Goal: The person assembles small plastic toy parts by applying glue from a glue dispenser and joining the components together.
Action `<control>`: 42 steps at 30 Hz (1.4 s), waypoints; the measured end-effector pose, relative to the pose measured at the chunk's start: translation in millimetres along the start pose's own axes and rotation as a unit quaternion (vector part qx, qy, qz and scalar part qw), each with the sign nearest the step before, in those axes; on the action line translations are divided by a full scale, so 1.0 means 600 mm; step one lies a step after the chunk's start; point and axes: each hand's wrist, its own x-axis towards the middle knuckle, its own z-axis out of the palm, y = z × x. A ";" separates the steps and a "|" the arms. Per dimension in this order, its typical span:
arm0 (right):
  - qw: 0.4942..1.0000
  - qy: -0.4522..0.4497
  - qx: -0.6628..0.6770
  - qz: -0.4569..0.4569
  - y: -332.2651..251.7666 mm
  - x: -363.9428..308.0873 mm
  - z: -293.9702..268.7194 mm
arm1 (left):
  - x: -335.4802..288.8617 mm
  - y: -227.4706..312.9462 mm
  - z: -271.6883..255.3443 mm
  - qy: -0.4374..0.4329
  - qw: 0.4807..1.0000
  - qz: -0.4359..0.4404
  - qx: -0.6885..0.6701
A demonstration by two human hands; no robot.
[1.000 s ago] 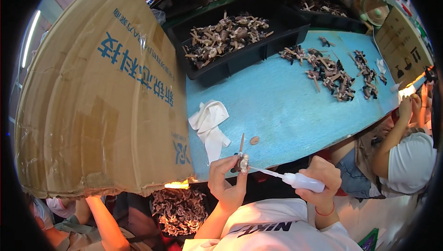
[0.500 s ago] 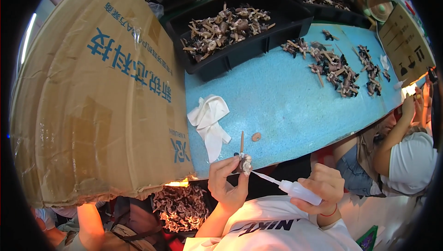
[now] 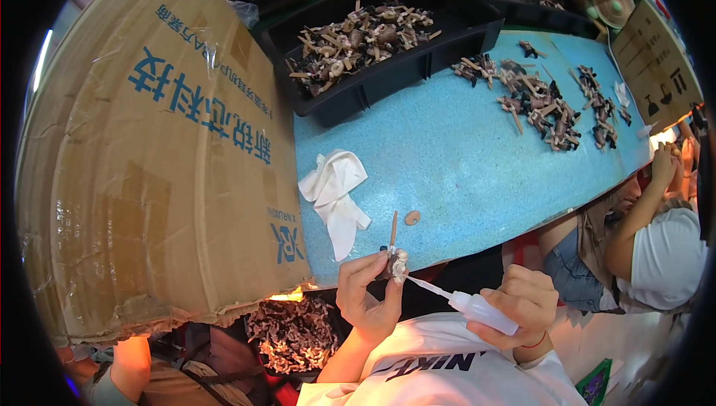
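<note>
Between the thumb and fingers of my left hand (image 3: 367, 298) is a small brown and cream figurine (image 3: 398, 263), from which a flat wooden stick (image 3: 394, 228) points up. My right hand (image 3: 523, 304) is closed round a white squeeze bottle (image 3: 481, 312). The bottle's long thin nozzle (image 3: 427, 286) slants to the left, its tip at the figurine's right side; whether it touches, I cannot tell. On the blue table just beyond the figurine lies a small tan ring-shaped piece (image 3: 412, 217). A crumpled white cloth (image 3: 335, 191) rests to the left of it.
A large cardboard box (image 3: 149, 182) stands at the left. At the back, a black bin (image 3: 418, 70) holds a heap of similar figurines. More figurines (image 3: 548, 111) lie on the blue tabletop (image 3: 447, 160) at right. Below the table edge is a crate of small parts (image 3: 292, 335). A co-worker (image 3: 656, 257) sits at the right.
The view has shifted slightly, so the table and box sit a little differently. Both hands keep their grips, with the nozzle still at the figurine.
</note>
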 end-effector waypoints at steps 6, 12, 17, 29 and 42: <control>1.000 -0.002 -0.003 0.001 -0.002 0.003 0.000 | 0.000 0.001 0.002 0.001 1.000 -0.010 -0.005; 1.000 -0.005 0.003 0.002 -0.001 0.003 0.001 | 0.005 -0.004 0.003 0.009 1.000 0.027 0.014; 1.000 -0.001 0.003 0.001 -0.001 0.002 0.001 | -0.001 -0.004 0.005 0.014 1.000 0.003 -0.006; 0.999 0.019 0.029 0.020 0.003 -0.006 -0.004 | -0.016 -0.008 0.005 0.008 0.980 -0.104 -0.172; 1.000 -0.002 -0.020 0.000 -0.004 0.001 -0.004 | -0.017 -0.007 0.008 0.002 0.977 -0.108 -0.183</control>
